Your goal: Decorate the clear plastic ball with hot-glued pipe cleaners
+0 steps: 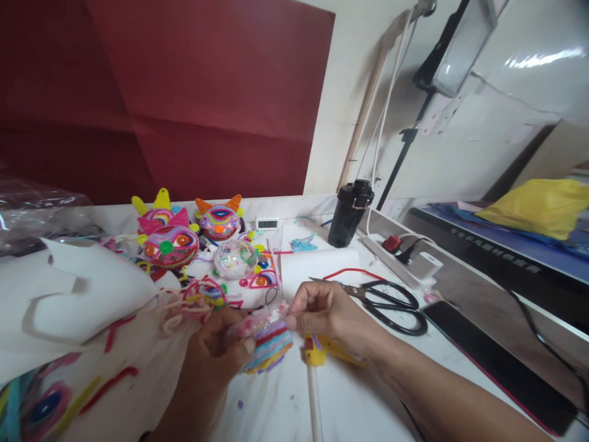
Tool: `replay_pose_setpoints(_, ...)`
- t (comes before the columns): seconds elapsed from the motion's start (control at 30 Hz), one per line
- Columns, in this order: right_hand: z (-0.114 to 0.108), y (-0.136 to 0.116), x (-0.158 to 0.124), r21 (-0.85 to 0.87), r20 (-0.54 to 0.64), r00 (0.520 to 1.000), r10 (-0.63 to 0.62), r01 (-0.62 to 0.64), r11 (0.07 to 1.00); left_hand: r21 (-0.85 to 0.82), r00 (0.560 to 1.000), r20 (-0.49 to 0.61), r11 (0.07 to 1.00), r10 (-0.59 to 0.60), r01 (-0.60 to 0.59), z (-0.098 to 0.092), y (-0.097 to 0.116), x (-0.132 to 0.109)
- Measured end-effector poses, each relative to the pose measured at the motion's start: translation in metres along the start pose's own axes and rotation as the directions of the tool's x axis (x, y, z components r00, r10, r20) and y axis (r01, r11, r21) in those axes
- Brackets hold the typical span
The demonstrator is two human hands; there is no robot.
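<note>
My left hand (214,350) grips a small round craft piece wrapped in coloured pipe cleaners (269,344), thumb pressed on its side. My right hand (322,313) pinches the top edge of the same piece with fingertips closed, where a pale pink strand sits. Both hands meet over the white table (285,405) just in front of me. A yellow glue gun (322,351) lies under my right wrist, partly hidden.
Finished pipe-cleaner faces (170,242) (219,221) and a clear dome (235,258) stand behind. Black scissors (391,301) lie right of my hand, with a black bottle (350,212), power strip (396,255), phone (492,359), white sheets (69,294) and loose pipe cleaners (110,383).
</note>
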State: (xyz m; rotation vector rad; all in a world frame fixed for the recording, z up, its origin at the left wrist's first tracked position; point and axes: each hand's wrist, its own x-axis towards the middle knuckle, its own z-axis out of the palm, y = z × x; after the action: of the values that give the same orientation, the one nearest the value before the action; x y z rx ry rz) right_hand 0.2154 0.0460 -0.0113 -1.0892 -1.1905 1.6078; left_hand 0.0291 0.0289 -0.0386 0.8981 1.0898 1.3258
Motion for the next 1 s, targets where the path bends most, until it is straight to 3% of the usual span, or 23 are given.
replay_pose_setpoints(0.13,0.002,-0.004,0.0,0.043,-0.011,1.0,-0.021,0.021,0.999,-0.019,1.0,0.007,1.0,0.007,-0.007,0.001,0.0,0.0)
replay_pose_setpoints(0.33,-0.001,-0.007,-0.001,-0.048,-0.005,1.0,-0.016,0.016,0.999,-0.051,1.0,0.022,0.999,0.019,-0.018,0.005,0.003,-0.004)
replay_pose_setpoints(0.43,-0.001,-0.008,-0.003,-0.1,0.056,0.998,-0.016,0.022,0.995,-0.061,0.999,0.04,0.998,0.013,-0.011,0.005,0.003,-0.004)
replay_pose_setpoints(0.67,-0.004,-0.003,0.001,0.012,0.2,0.977,-0.071,0.07,0.997,-0.056,0.993,0.112,0.997,-0.043,0.05,-0.002,-0.009,0.003)
replay_pose_setpoints(1.0,-0.01,0.007,0.008,0.132,0.211,0.972,-0.104,0.078,0.988,-0.137,0.977,0.201,0.986,-0.068,0.096,-0.001,-0.012,0.009)
